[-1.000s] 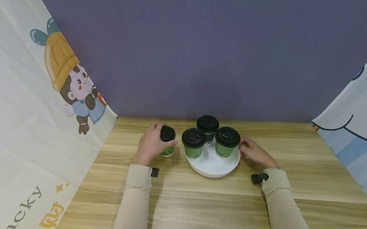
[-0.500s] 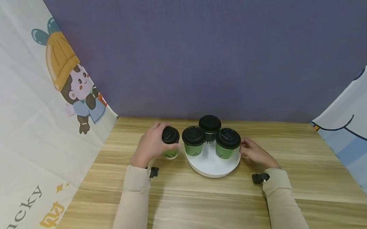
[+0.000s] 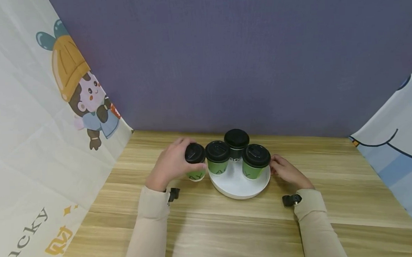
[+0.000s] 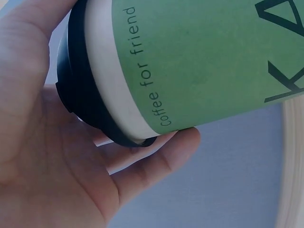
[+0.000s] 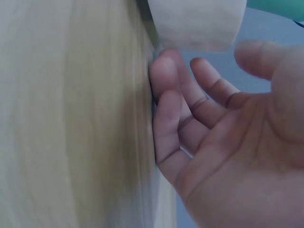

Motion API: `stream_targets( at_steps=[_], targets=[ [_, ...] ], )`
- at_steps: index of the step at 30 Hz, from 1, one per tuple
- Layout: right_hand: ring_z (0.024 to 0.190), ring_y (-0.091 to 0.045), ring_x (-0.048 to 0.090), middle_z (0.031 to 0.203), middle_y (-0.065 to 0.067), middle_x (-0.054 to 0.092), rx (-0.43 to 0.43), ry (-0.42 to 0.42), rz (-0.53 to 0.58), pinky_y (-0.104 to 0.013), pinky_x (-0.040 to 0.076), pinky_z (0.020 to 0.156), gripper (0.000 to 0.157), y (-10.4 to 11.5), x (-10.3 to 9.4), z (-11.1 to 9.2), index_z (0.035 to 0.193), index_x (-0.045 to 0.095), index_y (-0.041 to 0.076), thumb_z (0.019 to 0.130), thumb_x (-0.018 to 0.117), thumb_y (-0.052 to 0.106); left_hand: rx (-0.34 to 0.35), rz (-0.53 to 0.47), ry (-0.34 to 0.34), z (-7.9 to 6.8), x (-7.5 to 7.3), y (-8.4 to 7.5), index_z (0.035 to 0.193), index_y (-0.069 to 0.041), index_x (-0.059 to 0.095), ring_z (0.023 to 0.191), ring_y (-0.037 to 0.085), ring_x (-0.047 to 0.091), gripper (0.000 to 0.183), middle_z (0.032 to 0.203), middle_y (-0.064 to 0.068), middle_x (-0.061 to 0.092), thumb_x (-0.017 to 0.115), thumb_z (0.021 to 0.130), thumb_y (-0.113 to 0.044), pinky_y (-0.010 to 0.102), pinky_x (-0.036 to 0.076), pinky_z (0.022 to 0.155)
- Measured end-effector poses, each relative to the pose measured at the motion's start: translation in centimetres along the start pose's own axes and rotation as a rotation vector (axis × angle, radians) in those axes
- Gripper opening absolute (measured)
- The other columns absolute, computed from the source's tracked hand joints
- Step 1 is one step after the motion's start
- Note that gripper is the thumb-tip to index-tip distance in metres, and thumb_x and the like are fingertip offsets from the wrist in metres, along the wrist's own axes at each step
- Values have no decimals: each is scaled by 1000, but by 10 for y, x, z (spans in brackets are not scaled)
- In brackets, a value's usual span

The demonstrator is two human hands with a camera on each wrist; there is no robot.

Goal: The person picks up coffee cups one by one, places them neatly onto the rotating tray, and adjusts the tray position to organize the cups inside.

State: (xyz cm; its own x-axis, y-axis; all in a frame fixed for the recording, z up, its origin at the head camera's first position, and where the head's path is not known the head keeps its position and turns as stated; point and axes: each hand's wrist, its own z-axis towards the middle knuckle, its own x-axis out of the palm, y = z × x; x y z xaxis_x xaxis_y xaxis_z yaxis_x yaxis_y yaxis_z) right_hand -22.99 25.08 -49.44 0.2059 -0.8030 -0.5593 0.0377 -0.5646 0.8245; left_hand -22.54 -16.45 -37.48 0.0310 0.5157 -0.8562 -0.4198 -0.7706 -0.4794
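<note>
My left hand (image 3: 173, 164) grips a green paper coffee cup (image 3: 196, 173) around its black lid, just left of the round white tray (image 3: 239, 190). In the left wrist view, this cup (image 4: 204, 61) reads "Coffee for friend". Whether its base touches the table cannot be told. On the tray stand a green cup (image 3: 217, 167) at left, another green cup (image 3: 252, 171) at right, and a dark cup (image 3: 236, 140) behind, all black-lidded. At the tray's right side, my right hand (image 3: 288, 173) holds the rim (image 5: 199, 23) between thumb and curled fingers.
The wooden table (image 3: 228, 235) ends at a purple-grey backdrop (image 3: 237, 65) close behind the cups. A white printed cloth (image 3: 22, 113) borders the left side, and another printed cloth (image 3: 400, 147) the right.
My left hand has brought its cup rightward and slightly nearer, up close to the tray's left cup. The cups on the tray have shifted slightly; my right hand stays at the rim.
</note>
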Motion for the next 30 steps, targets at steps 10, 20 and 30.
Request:
stream_targets(
  at_steps=[10,20,30],
  targets=[
    [86,-20,57,94,-11,59,-8,-42,-7,-30,50,74,27,2,3,0,112,52,-3,112,38,20,41,-11,18,0,1,-9,138,-22,58,120,29,63,84,139,4,60,86,71,-62,53,54,94],
    [84,-19,58,96,-12,61,17,-17,26,-28,47,66,27,2,1,-1,120,50,-5,107,42,16,67,1,17,1,6,-14,139,-23,58,121,29,63,84,141,3,60,84,72,-66,52,53,95],
    [83,-19,57,94,-12,60,17,-15,-1,-27,49,67,30,-2,-1,0,124,50,-7,100,43,10,79,8,39,1,11,-23,142,-19,56,121,30,63,89,144,5,59,84,72,-65,53,53,98]
  ],
)
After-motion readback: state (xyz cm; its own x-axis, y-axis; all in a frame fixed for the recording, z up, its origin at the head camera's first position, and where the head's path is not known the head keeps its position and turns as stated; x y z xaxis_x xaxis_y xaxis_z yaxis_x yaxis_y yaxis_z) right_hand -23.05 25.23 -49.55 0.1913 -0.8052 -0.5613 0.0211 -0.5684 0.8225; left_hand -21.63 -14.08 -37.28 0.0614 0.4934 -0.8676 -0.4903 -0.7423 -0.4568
